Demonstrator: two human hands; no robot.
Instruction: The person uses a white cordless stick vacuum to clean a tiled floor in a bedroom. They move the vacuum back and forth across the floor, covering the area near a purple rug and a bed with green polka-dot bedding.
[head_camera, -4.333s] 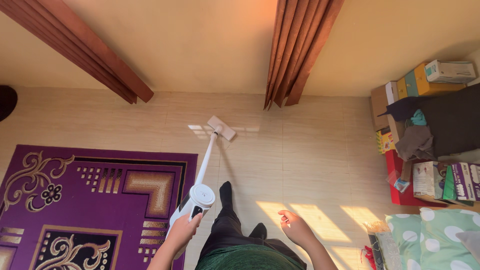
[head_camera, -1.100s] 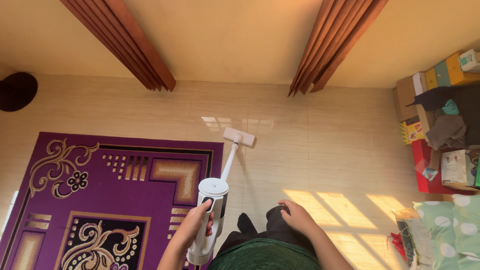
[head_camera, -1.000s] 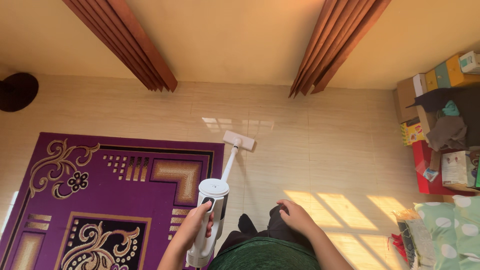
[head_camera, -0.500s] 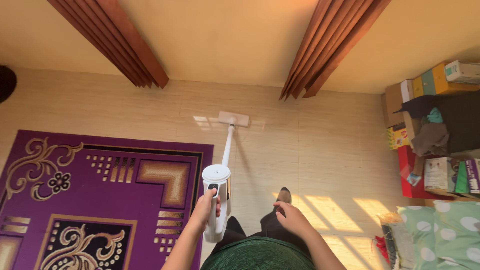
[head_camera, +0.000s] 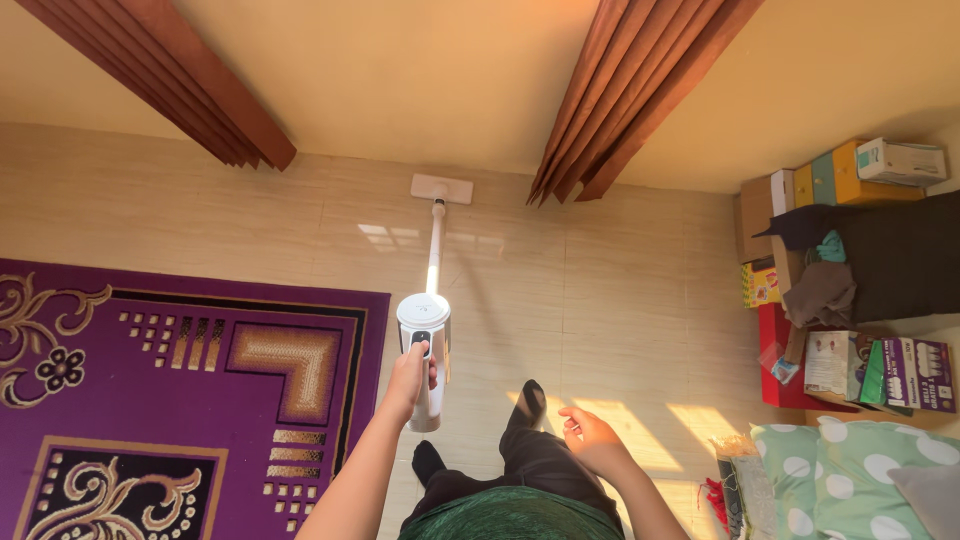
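1. Since half a second ago, we have pushed the white stick vacuum (head_camera: 425, 340) forward: its flat floor head (head_camera: 441, 188) now lies at the foot of the cream wall (head_camera: 400, 80), where before it sat on open tile short of the wall.
2. From the head camera, looking down, our left hand (head_camera: 411, 372) is closed around the vacuum's handle, thumb on top near a dark button, with the arm stretched forward.
3. Its round body sits just ahead of that hand, and a thin white tube (head_camera: 435, 245) runs straight from it to the floor head.
4. Our right hand (head_camera: 589, 436) hangs loosely open, fingers slightly curled, holding nothing, above a sunlit patch of beige tiled floor (head_camera: 620, 300).
5. One dark-socked foot (head_camera: 530, 398) steps forward between the two hands.
6. On the left lies a purple rug (head_camera: 150, 400) with gold patterns; the vacuum body is just beside its edge.
7. Two brown curtains (head_camera: 620, 90) hang against the wall, one on each side of the floor head.
8. At far right are stacked boxes (head_camera: 850, 170), dark cloth, and a green polka-dot cushion (head_camera: 850, 480).
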